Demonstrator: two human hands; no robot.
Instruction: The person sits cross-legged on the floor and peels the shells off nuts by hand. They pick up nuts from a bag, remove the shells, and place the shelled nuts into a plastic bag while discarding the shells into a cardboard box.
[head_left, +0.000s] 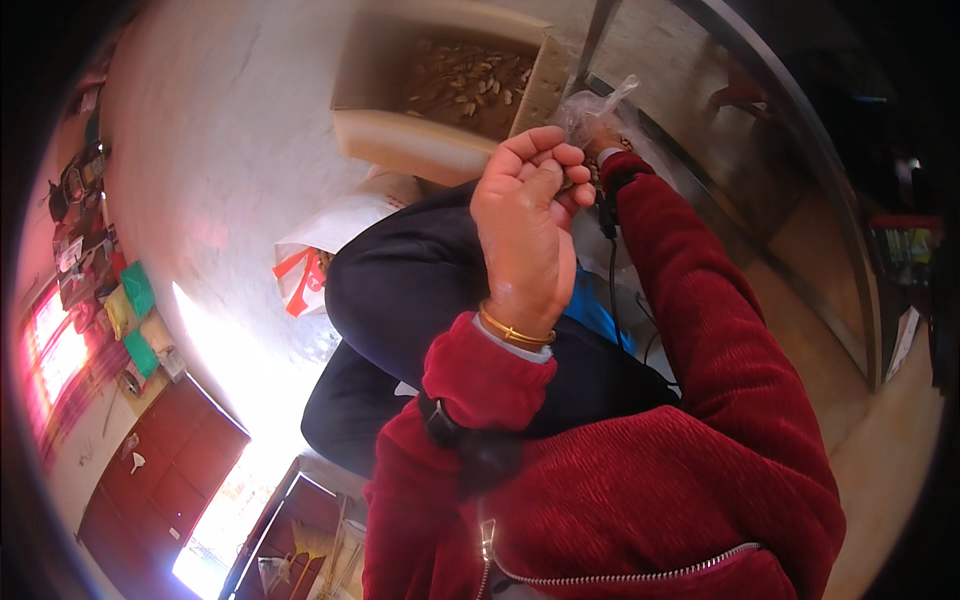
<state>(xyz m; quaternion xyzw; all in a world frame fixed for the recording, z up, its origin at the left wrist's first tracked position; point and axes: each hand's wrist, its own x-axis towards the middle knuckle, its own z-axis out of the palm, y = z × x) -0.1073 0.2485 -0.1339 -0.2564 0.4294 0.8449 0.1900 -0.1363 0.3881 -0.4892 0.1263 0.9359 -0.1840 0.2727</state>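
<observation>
My left hand (531, 217), with a gold bangle at the wrist, is raised palm up above my dark trousers. Its fingers curl inward under the thumb; whether something small lies in them cannot be told. Beyond it, at the end of the other red sleeve, my right hand (606, 138) is partly hidden in a clear plastic bag (624, 97). Small brown pieces, perhaps nuts, show around that hand; its fingertips are hidden. Just left of the bag stands an open cardboard box (416, 139) with brown, shell-like pieces (480, 79) scattered on its bottom.
A white bag with red handles (300, 274) stands by my knee. A metal frame (832, 176) curves along the right, and a black cable (613, 292) hangs near my right sleeve. Red doors (169, 465) and a broom (309, 541) are at the lower left.
</observation>
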